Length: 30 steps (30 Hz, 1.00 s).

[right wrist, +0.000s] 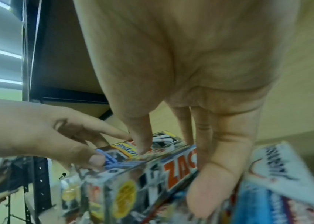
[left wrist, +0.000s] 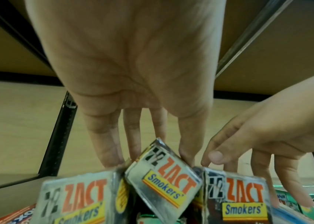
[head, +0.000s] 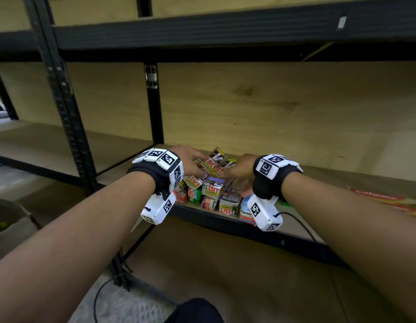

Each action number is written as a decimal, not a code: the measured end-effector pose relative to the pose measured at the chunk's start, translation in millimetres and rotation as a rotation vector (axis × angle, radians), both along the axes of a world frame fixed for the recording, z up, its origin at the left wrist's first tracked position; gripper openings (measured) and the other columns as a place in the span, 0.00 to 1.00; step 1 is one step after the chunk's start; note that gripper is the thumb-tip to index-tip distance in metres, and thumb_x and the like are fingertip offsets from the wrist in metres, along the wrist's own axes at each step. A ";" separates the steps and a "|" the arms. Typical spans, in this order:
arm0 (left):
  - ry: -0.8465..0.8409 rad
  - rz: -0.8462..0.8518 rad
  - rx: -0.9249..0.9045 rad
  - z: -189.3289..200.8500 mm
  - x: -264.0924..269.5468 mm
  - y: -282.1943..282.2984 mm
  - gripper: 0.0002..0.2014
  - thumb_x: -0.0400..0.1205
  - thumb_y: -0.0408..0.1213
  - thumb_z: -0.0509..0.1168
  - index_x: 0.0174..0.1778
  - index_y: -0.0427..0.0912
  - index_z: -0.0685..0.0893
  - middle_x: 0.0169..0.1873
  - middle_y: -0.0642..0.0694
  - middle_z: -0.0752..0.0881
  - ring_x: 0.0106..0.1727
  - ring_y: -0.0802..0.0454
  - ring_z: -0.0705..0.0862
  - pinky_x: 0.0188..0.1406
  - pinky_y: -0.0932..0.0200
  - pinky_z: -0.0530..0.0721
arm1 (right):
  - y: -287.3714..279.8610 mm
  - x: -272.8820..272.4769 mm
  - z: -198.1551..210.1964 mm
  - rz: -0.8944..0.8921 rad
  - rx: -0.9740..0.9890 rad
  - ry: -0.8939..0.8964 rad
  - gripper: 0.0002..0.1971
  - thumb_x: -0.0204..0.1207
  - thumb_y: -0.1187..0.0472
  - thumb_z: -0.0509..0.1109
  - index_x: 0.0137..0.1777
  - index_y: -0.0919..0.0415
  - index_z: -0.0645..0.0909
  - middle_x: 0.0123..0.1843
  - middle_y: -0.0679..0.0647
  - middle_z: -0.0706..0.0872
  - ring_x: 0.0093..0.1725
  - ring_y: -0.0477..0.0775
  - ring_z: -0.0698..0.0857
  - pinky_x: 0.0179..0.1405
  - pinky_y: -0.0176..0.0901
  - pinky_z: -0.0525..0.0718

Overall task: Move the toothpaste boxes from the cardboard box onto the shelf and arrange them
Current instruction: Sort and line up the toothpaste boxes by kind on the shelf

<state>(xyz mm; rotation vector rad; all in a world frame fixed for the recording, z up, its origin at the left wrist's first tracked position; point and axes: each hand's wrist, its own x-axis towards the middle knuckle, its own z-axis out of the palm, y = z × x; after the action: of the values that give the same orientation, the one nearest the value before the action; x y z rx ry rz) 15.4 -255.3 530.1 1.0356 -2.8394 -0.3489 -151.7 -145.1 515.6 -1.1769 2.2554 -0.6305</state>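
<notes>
Tilted Zact box (left wrist: 164, 178) sits atop shelf (head: 342, 180) pile, long axis running away from you | left hand (head: 190, 163) grip pinches it, nearer | right hand (head: 242, 169) fingers straight, pressing neighbouring box (right wrist: 152, 174).

Lighting: dim, even, yellow-green indoor cast; soft shadow beneath the upper shelf (head: 225, 31). Bright strip lights at the right wrist view's left edge. Head view: straight rails bowed by wide-angle distortion. Wrist views: near toothpaste boxes (right wrist: 133, 189) smeared, out of focus.
</notes>
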 end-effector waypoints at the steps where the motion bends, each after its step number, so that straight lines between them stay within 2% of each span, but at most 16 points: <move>1: 0.003 0.001 0.014 0.7 -0.3 -1.2 0.34 0.72 0.58 0.75 0.75 0.63 0.75 0.71 0.51 0.81 0.69 0.50 0.80 0.60 0.62 0.76 | -6.9 4.3 -1.5 0.012 -0.002 -0.014 0.22 0.76 0.47 0.76 0.62 0.62 0.82 0.63 0.61 0.87 0.62 0.63 0.88 0.64 0.60 0.85; 4: 0.030 0.014 0.053 1.7 -0.2 -6.4 0.34 0.72 0.56 0.76 0.75 0.59 0.76 0.69 0.51 0.82 0.68 0.50 0.80 0.61 0.61 0.76 | -21.1 18.3 -3.8 0.015 0.070 -0.097 0.23 0.82 0.48 0.69 0.71 0.62 0.77 0.70 0.60 0.82 0.68 0.60 0.83 0.72 0.52 0.80; 5: 0.034 0.022 0.061 1.0 -0.3 -8.8 0.34 0.72 0.55 0.77 0.75 0.57 0.77 0.69 0.51 0.83 0.67 0.50 0.81 0.62 0.60 0.77 | -25.1 20.8 -4.7 0.007 0.067 -0.154 0.24 0.83 0.51 0.69 0.73 0.65 0.75 0.66 0.60 0.84 0.66 0.59 0.83 0.72 0.52 0.79; 7: 0.038 0.035 0.081 -0.2 -0.9 -13.8 0.33 0.71 0.54 0.77 0.74 0.54 0.79 0.67 0.51 0.84 0.65 0.50 0.83 0.65 0.57 0.79 | -29.0 18.5 -6.5 0.005 0.050 -0.232 0.18 0.84 0.57 0.69 0.68 0.68 0.79 0.48 0.57 0.87 0.54 0.56 0.85 0.70 0.51 0.81; 8: 0.039 0.040 0.098 -0.3 -1.1 -15.1 0.33 0.71 0.54 0.78 0.73 0.53 0.80 0.65 0.51 0.85 0.63 0.50 0.84 0.65 0.56 0.80 | -28.8 17.1 -6.5 0.008 0.045 -0.266 0.12 0.84 0.59 0.68 0.61 0.67 0.80 0.40 0.56 0.87 0.46 0.54 0.87 0.63 0.47 0.85; 9: 0.040 0.043 0.117 -0.1 -1.5 -15.5 0.33 0.71 0.53 0.78 0.73 0.52 0.80 0.64 0.51 0.86 0.61 0.48 0.85 0.62 0.56 0.82 | -29.6 13.7 -6.9 0.024 0.058 -0.314 0.08 0.85 0.62 0.67 0.56 0.67 0.80 0.33 0.55 0.88 0.37 0.52 0.89 0.50 0.41 0.89; 11: 0.043 0.037 0.142 1.3 -2.9 -15.0 0.32 0.72 0.51 0.78 0.72 0.51 0.80 0.61 0.51 0.86 0.61 0.44 0.86 0.51 0.61 0.81 | -28.9 12.6 -6.0 0.040 0.093 -0.359 0.08 0.87 0.64 0.63 0.45 0.64 0.78 0.22 0.51 0.87 0.21 0.46 0.87 0.27 0.36 0.86; 13: 0.049 0.032 0.157 1.9 -4.4 -13.4 0.32 0.72 0.50 0.78 0.73 0.50 0.80 0.63 0.51 0.85 0.62 0.46 0.85 0.52 0.60 0.80 | -28.6 13.3 -6.6 0.039 0.109 -0.349 0.11 0.87 0.63 0.63 0.41 0.62 0.76 0.20 0.49 0.86 0.19 0.44 0.85 0.20 0.33 0.82; 16: 0.085 0.046 0.194 -1.8 -3.2 -13.3 0.33 0.70 0.50 0.80 0.73 0.53 0.80 0.64 0.52 0.86 0.62 0.51 0.85 0.64 0.56 0.82 | -27.4 8.2 -6.7 0.051 0.107 -0.335 0.11 0.87 0.62 0.63 0.43 0.62 0.79 0.22 0.49 0.87 0.29 0.49 0.87 0.32 0.38 0.84; 19: 0.157 0.070 0.219 -5.1 0.0 -11.8 0.32 0.69 0.48 0.81 0.71 0.54 0.83 0.59 0.52 0.88 0.56 0.52 0.87 0.48 0.65 0.82 | -26.3 0.4 -7.7 0.026 0.063 -0.349 0.11 0.87 0.67 0.61 0.42 0.62 0.77 0.19 0.50 0.86 0.21 0.47 0.86 0.31 0.37 0.84; 22: 0.124 0.075 0.199 0.1 -1.6 -4.5 0.31 0.70 0.48 0.80 0.71 0.54 0.83 0.51 0.53 0.90 0.40 0.59 0.87 0.31 0.67 0.77 | -20.0 -10.7 -10.1 -0.046 -0.059 -0.328 0.10 0.83 0.71 0.63 0.40 0.61 0.74 0.15 0.47 0.83 0.16 0.42 0.83 0.29 0.38 0.86; 24: 0.082 0.075 0.176 4.6 -4.6 0.5 0.33 0.71 0.48 0.80 0.73 0.52 0.80 0.58 0.52 0.88 0.43 0.59 0.87 0.38 0.64 0.79 | -16.2 -12.6 -11.3 -0.055 -0.058 -0.345 0.11 0.84 0.71 0.62 0.39 0.62 0.74 0.18 0.49 0.84 0.18 0.44 0.84 0.24 0.34 0.86; 25: 0.073 0.080 0.167 5.5 -6.2 1.7 0.34 0.71 0.48 0.80 0.74 0.52 0.80 0.61 0.51 0.87 0.49 0.54 0.88 0.44 0.62 0.81 | -15.2 -10.9 -10.8 -0.065 -0.055 -0.374 0.11 0.84 0.70 0.61 0.39 0.62 0.75 0.23 0.52 0.86 0.21 0.48 0.86 0.28 0.35 0.87; 27: 0.076 0.091 0.172 5.7 -8.0 2.6 0.34 0.70 0.47 0.80 0.73 0.51 0.80 0.62 0.50 0.87 0.58 0.47 0.87 0.53 0.58 0.82 | -14.8 -6.2 -11.8 -0.055 -0.026 -0.423 0.12 0.85 0.67 0.62 0.39 0.65 0.78 0.36 0.59 0.84 0.32 0.55 0.83 0.45 0.45 0.83; 28: 0.088 0.100 0.186 5.4 -8.1 2.5 0.34 0.69 0.47 0.81 0.73 0.51 0.81 0.62 0.50 0.87 0.59 0.46 0.87 0.57 0.58 0.82 | -14.6 -4.8 -11.3 -0.051 -0.022 -0.440 0.13 0.85 0.66 0.63 0.38 0.66 0.79 0.37 0.60 0.83 0.35 0.57 0.81 0.48 0.50 0.79; 30: 0.132 0.119 0.236 4.1 -6.7 0.7 0.33 0.68 0.44 0.82 0.71 0.51 0.83 0.61 0.49 0.88 0.58 0.48 0.87 0.63 0.55 0.83 | -14.2 -3.6 -12.3 -0.081 -0.048 -0.451 0.19 0.85 0.66 0.64 0.31 0.66 0.84 0.29 0.59 0.86 0.34 0.57 0.82 0.45 0.52 0.78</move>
<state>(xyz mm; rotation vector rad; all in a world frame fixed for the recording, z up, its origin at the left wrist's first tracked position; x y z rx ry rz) 8.7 -254.6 534.2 1.1680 -2.6521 -0.7263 -155.3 -159.2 503.3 -0.8619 1.9176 -0.8865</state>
